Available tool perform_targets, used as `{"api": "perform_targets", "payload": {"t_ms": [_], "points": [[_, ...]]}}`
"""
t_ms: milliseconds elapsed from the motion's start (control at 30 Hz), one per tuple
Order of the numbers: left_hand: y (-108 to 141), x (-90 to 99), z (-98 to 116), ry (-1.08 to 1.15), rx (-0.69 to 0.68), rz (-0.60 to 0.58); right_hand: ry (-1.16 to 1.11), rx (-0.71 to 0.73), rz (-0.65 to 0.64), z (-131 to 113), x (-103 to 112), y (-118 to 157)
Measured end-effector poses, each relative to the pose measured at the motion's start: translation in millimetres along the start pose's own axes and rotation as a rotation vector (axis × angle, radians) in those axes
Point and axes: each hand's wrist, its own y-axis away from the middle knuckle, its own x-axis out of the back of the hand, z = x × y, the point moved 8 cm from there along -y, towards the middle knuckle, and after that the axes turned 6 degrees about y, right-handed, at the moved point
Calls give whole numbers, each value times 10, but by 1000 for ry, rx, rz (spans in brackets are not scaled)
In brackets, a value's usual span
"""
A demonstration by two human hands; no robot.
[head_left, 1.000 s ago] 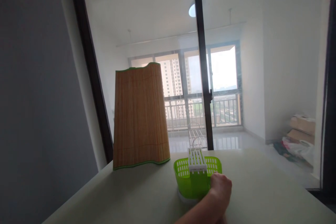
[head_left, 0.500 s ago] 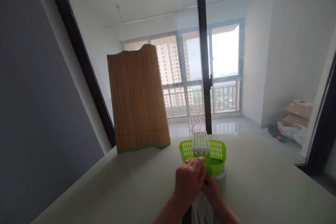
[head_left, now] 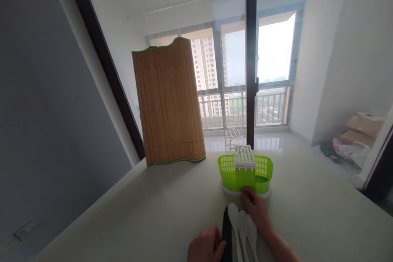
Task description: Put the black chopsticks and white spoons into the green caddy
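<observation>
At the far left is a plain grey wall [head_left: 61, 102], then the slanting dark frame [head_left: 102, 59] of a glass door. Next comes a brown bamboo mat with green edging [head_left: 168, 102], standing curved and upright on the smooth pale bench [head_left: 172, 208]. Low in the picture, right of the mat, is the left hand [head_left: 205, 245], its thumb against a slim black bundle of sticks [head_left: 227, 225] — whether its grip is closed on them I cannot tell. Just beside the sticks lie three white long-handled spoons [head_left: 242, 217], bowls pointing away from the person. Beyond the spoons, on the bench, a bright green plastic basket with slotted sides [head_left: 229, 178] stands upright on a white base [head_left: 231, 192]; a slotted white plastic top [head_left: 245, 157] caps its middle section. The right hand [head_left: 254, 206] reaches to the basket's lower front, fingers bent — how wide or narrow its grip is, I cannot tell. At the far right, behind the glass, brown cardboard boxes [head_left: 365, 127] sit on the floor.
</observation>
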Motion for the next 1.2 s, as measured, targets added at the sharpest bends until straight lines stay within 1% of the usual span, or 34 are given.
{"api": "perform_targets", "payload": {"t_ms": [133, 200, 333, 467, 567, 700, 767, 867, 967, 1033, 1100, 1200], "points": [[56, 87, 37, -22, 4, 73, 20, 13, 8, -32, 58, -7], [72, 113, 45, -27, 9, 77, 32, 30, -31, -63, 25, 3], [59, 133, 69, -68, 22, 64, 90, 88, -150, -168, -105, 60], [17, 216, 77, -213, 94, 106, 244, 290, -199, -451, -154, 143], [-12, 269, 100, -287, 119, 125, 334, 403, -203, -653, -137, 207], [-47, 284, 80, -314, 140, 117, 431, 553, -184, -889, -136, 327], [-65, 302, 47, -305, 154, 122, 453, 604, -185, -978, -160, 389], [-97, 363, 32, -299, 139, 144, 482, 644, -203, -1070, -212, 460], [-125, 392, 56, -326, 124, 125, 508, 666, -209, -1120, -243, 496], [-129, 387, 80, -330, 123, 116, 521, 673, -206, -1127, -252, 503], [-117, 379, 106, -318, 110, 131, 528, 673, -209, -1118, -261, 504], [-76, 354, 99, -317, 77, 133, 527, 659, -213, -1090, -266, 495]]}}
